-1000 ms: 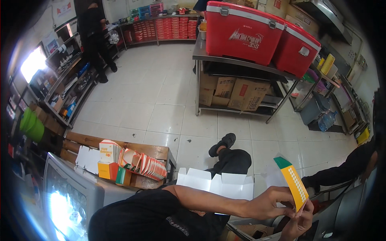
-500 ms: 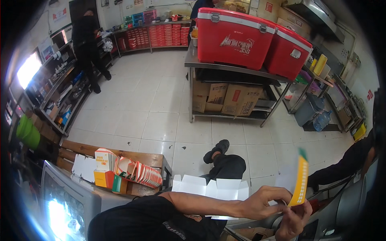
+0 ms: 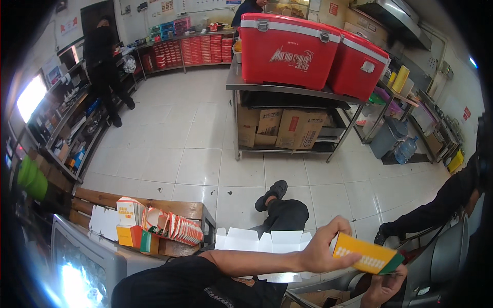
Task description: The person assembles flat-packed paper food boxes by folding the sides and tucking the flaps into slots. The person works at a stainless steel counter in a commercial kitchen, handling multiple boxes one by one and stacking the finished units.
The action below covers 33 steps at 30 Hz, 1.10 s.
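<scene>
Carton — yellow with a white pattern and a green end [image 3: 367, 255] — is held in the air, well apart from the right edge of the wooden worktop [image 3: 177, 248]. The left hand [image 3: 324, 250] has its grip closed on the end away from the green, thumb laid across the yellow face. The right hand [image 3: 385, 288] has its fingers at the lower edge of the green end; whether that grip pinches or merely supports, I cannot tell. Pressing hard with that thumb could crease the thin-looking card, and a loose right grip could let the green end swing or the carton twist. Under the left forearm lies unfolded white card [image 3: 236, 239], which a dipping elbow might bend or knock askew. Beyond, a leaning row of folded cartons [image 3: 179, 228] reaches near the worktop's right edge; a bump there could tip some onto the tiled floor [image 3: 246, 210].
</scene>
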Each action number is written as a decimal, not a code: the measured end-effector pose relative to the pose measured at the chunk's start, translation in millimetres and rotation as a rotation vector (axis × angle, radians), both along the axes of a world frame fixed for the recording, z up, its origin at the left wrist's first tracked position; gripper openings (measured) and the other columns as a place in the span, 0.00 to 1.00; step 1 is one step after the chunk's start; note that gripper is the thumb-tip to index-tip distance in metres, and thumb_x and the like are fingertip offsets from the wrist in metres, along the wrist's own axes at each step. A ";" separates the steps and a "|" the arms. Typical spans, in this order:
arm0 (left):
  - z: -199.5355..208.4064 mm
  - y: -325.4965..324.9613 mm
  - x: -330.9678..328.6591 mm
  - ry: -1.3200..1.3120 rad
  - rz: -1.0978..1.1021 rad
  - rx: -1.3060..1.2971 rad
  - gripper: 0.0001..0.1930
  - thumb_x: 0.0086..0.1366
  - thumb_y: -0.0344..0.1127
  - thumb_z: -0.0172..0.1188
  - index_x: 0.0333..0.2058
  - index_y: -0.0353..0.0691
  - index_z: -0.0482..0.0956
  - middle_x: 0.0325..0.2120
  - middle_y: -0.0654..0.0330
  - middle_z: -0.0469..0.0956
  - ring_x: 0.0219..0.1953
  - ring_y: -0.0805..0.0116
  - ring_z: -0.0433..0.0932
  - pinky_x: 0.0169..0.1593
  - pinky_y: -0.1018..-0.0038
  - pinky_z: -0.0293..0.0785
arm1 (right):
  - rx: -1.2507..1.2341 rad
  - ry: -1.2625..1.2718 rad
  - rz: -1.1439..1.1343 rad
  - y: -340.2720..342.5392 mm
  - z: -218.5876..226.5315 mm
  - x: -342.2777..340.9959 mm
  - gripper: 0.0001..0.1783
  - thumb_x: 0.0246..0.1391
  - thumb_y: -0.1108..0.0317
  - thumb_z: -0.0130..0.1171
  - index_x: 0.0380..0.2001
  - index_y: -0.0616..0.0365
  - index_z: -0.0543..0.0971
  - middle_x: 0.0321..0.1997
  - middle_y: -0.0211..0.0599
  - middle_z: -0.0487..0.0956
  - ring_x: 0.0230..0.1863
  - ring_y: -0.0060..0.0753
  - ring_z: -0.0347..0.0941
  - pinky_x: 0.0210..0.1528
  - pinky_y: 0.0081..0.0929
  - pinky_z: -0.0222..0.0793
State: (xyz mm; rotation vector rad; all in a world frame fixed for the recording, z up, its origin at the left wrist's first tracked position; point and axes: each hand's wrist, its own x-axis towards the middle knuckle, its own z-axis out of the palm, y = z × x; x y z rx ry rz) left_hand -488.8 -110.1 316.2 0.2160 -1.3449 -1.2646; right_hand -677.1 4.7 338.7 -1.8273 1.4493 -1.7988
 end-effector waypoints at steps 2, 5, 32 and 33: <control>7.9 -13.1 6.9 -0.260 0.139 -0.154 0.18 0.60 0.46 0.61 0.38 0.40 0.66 0.32 0.59 0.66 0.36 0.66 0.66 0.43 0.69 0.61 | -0.032 -0.066 -0.022 -4.2 -14.3 -6.0 0.18 0.55 0.71 0.63 0.46 0.65 0.72 0.46 0.42 0.76 0.42 0.33 0.73 0.46 0.31 0.71; 22.8 -16.9 11.0 -0.538 0.398 -0.406 0.18 0.57 0.45 0.64 0.35 0.40 0.69 0.35 0.56 0.69 0.37 0.60 0.67 0.47 0.65 0.61 | 0.060 0.141 -0.118 -6.2 -24.6 -13.3 0.11 0.58 0.68 0.59 0.40 0.61 0.70 0.39 0.36 0.74 0.38 0.27 0.69 0.42 0.23 0.64; 20.3 -9.7 11.1 -0.503 -0.198 -0.244 0.11 0.66 0.35 0.53 0.40 0.38 0.81 0.28 0.57 0.79 0.33 0.59 0.73 0.44 0.65 0.63 | -0.250 0.733 -0.085 -16.3 13.1 24.9 0.07 0.46 0.82 0.61 0.32 0.63 0.79 0.33 0.46 0.78 0.37 0.48 0.76 0.40 0.40 0.73; 19.8 -9.7 11.8 -0.495 -0.237 -0.236 0.11 0.68 0.36 0.51 0.42 0.40 0.81 0.30 0.58 0.79 0.33 0.60 0.72 0.45 0.66 0.61 | -0.278 0.749 -0.091 -15.9 12.4 25.4 0.07 0.46 0.82 0.61 0.31 0.63 0.79 0.34 0.46 0.78 0.36 0.48 0.76 0.40 0.40 0.73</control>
